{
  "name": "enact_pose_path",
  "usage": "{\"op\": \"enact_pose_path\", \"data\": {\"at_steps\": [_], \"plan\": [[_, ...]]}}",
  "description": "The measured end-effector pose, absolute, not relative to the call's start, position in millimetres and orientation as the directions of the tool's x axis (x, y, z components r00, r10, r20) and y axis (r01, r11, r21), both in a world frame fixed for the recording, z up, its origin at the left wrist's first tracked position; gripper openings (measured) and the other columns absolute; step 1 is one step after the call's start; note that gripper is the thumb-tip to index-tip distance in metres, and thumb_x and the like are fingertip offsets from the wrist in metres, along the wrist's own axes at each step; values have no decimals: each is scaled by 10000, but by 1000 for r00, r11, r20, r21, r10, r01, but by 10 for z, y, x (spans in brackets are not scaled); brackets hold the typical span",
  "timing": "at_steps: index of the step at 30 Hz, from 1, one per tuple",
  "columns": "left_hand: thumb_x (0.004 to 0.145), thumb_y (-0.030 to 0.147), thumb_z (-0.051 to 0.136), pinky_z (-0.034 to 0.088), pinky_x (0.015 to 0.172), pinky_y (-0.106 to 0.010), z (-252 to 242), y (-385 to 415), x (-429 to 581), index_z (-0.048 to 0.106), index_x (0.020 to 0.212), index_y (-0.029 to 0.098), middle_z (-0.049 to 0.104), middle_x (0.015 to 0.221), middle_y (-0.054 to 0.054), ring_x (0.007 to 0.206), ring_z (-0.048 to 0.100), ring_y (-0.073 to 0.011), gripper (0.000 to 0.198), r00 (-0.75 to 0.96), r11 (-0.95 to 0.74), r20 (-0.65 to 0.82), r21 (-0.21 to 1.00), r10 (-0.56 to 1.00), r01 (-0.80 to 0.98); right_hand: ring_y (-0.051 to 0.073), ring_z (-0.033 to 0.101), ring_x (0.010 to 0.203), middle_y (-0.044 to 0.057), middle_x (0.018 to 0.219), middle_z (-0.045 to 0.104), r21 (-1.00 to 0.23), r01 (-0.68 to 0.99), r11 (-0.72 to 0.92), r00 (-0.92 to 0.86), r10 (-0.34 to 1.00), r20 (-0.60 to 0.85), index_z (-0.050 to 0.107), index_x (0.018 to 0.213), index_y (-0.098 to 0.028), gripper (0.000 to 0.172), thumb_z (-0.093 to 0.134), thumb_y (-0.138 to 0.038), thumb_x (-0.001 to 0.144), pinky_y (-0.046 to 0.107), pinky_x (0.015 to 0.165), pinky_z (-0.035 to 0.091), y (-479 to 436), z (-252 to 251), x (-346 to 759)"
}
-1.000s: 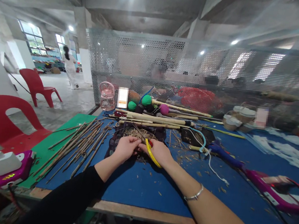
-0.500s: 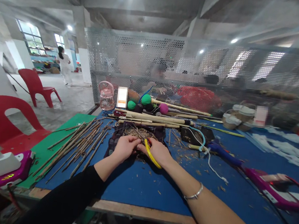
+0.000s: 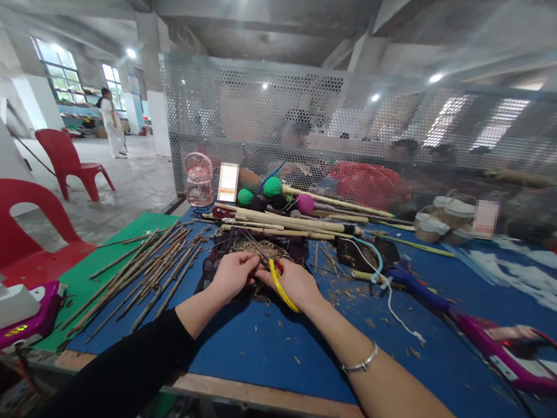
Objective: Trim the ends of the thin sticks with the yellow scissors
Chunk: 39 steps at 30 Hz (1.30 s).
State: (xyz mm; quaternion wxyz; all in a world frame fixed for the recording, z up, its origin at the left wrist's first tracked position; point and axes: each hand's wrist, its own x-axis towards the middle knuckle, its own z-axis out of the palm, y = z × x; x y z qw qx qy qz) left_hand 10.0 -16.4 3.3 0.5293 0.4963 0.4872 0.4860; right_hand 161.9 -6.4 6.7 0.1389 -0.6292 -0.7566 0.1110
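My right hand is closed around scissors with yellow handles; their blades point away to the upper left. Close beside it, my left hand is pinched, its fingertips nearly meeting those of the right. What the left fingers hold, if anything, is too small to make out. Both hands are over a dark cloth covered with brown plant scraps. To the left, a bundle of thin brown sticks lies across the blue and green table top.
Pale poles, green yarn balls and a pink bottle stand or lie at the back, before a perforated screen. A purple power strip with cables is on the right. Red chairs stand left.
My hands and the scissors have hardly moved. In the background at left, a walking person has turned and shifted slightly left.
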Motion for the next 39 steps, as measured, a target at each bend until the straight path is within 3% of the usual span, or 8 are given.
{"op": "enact_pose_path", "data": {"at_steps": [3, 10, 18, 23, 32, 39], "plan": [[686, 347, 599, 402, 444, -171, 59, -170, 109, 614, 734, 109, 631, 710, -51, 494, 498, -66, 243, 61, 66, -61, 995, 996, -75, 234, 603, 782, 72, 849, 645, -324, 925, 199, -174, 979, 104, 547, 888, -209, 648, 408, -782, 618, 263, 592, 351, -67, 40, 1624], [725, 317, 550, 371, 407, -165, 75, -189, 126, 590, 649, 105, 576, 573, -20, 431, 445, -52, 229, 90, 73, -70, 997, 993, -33, 220, 597, 803, 81, 903, 628, -382, 891, 246, -225, 969, 98, 511, 940, -193, 652, 443, -759, 623, 258, 609, 367, -83, 45, 1638], [747, 280, 499, 358, 389, -164, 59, -196, 125, 577, 638, 114, 561, 574, -5, 410, 420, -48, 213, 91, 45, -49, 998, 995, 49, 219, 592, 829, 95, 927, 619, -376, 885, 277, -259, 961, 99, 521, 984, -177, 674, 467, -744, 624, 254, 627, 365, -62, 25, 1665], [749, 318, 490, 352, 381, -161, 23, -180, 106, 552, 610, 136, 538, 537, 10, 420, 412, -57, 237, 113, -8, -5, 994, 994, 110, 205, 602, 739, 64, 825, 639, -332, 919, 212, -214, 976, 33, 568, 844, -203, 582, 439, -737, 652, 239, 548, 336, -42, 22, 1669], [728, 343, 550, 354, 383, -144, 37, -177, 110, 507, 690, 150, 551, 588, 14, 437, 484, -53, 201, 113, 114, -106, 991, 988, -69, 208, 613, 719, 75, 787, 651, -326, 928, 182, -187, 982, 15, 589, 772, -197, 581, 396, -737, 679, 243, 541, 341, -64, 80, 1621], [697, 280, 582, 382, 427, -170, 13, -147, 115, 558, 662, 120, 583, 640, -9, 429, 456, -41, 166, 88, 34, -27, 996, 996, -78, 238, 604, 817, 93, 920, 639, -307, 929, 205, -194, 979, 67, 551, 965, -199, 678, 407, -772, 633, 275, 624, 369, -93, 79, 1626]]}}
